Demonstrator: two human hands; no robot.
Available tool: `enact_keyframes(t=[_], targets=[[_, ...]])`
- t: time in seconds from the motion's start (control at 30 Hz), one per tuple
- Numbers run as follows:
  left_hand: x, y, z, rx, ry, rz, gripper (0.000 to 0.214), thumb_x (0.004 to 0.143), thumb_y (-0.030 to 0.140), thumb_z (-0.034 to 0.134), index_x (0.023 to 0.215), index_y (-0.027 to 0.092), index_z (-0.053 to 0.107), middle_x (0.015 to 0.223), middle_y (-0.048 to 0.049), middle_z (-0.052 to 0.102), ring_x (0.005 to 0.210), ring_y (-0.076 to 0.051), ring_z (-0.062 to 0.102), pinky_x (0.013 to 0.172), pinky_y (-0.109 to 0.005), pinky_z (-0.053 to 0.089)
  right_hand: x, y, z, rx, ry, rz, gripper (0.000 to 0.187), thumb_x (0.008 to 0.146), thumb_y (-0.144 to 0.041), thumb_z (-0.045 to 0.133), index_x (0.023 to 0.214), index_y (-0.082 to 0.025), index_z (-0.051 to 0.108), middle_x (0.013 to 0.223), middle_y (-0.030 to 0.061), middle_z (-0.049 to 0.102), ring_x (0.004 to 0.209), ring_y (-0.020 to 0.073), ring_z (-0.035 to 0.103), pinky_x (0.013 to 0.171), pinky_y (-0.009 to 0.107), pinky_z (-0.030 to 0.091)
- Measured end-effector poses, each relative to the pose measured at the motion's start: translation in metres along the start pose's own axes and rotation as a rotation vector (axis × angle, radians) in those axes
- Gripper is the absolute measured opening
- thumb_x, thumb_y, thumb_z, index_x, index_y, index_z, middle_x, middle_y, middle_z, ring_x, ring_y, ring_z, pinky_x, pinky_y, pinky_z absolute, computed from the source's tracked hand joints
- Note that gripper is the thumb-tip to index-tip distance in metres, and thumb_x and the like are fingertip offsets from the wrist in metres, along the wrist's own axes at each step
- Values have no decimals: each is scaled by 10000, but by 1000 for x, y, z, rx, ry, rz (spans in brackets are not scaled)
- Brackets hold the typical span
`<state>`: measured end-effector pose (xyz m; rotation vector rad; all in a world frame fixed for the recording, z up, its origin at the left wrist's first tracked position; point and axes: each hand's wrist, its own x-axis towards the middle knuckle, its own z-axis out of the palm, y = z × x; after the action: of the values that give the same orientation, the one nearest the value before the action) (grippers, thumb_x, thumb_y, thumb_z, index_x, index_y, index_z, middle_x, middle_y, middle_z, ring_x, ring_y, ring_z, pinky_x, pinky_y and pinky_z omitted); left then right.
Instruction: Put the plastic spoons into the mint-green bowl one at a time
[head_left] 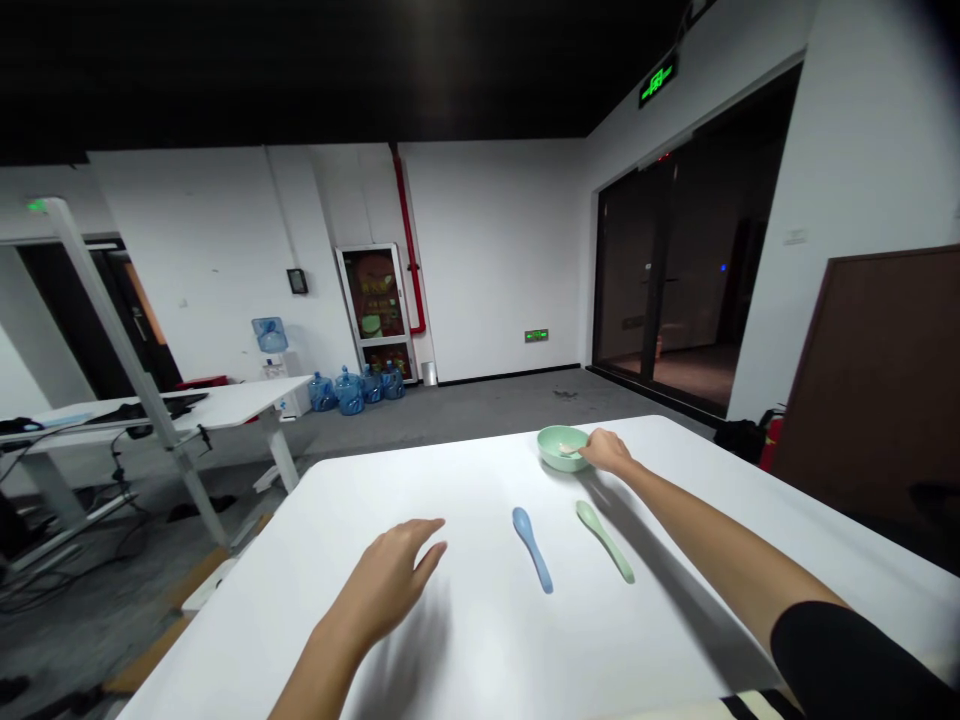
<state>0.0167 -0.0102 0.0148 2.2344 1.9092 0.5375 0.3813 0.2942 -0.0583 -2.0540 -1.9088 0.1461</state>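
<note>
A light green bowl (553,460) stands near the far edge of the white table (465,640). My right hand (609,451) is at the bowl's right rim, fingers closed on a pale beige spoon (568,450) whose head lies inside the bowl; most of its handle is hidden by the fingers. On the tabletop in front of the bowl lie a blue spoon (533,550) and a green spoon (605,541), side by side and apart. To the left of the blue spoon, my left hand (390,575) hovers over the table with thumb and fingers apart, holding nothing.
Beyond the table is grey floor with several blue water jugs (349,391) along the wall. A second white desk (240,398) with cables stands at left. A fire extinguisher (771,440) and a brown panel (870,380) are at right, near dark glass doors (667,270).
</note>
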Motion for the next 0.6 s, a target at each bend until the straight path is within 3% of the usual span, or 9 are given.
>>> enact_keyframes(t=[0.33, 0.5, 0.6], targets=[[0, 0, -1, -2, 19, 1, 481, 949, 537, 349, 1309, 307, 569, 1338, -18, 612, 1219, -244, 566, 995, -375, 449, 5, -4, 6, 23, -29, 13, 303, 730, -429, 621, 835, -162, 719, 944, 165, 700, 852, 283, 670, 643, 304, 442], [0, -3, 0, -2, 20, -3, 491, 941, 540, 359, 1301, 290, 581, 1335, -30, 616, 1228, -252, 561, 997, -374, 443, -12, -5, -15, 46, -29, -21, 373, 807, -489, 529, 798, -176, 732, 880, 144, 709, 865, 276, 671, 679, 304, 444], [0, -6, 1, 7, 29, -2, 501, 937, 545, 360, 1294, 278, 588, 1329, -40, 620, 1227, -260, 561, 1002, -382, 438, -30, 1, -34, 77, 48, -72, 451, 841, -524, 487, 946, -164, 738, 998, 157, 712, 969, 291, 654, 757, 314, 452]])
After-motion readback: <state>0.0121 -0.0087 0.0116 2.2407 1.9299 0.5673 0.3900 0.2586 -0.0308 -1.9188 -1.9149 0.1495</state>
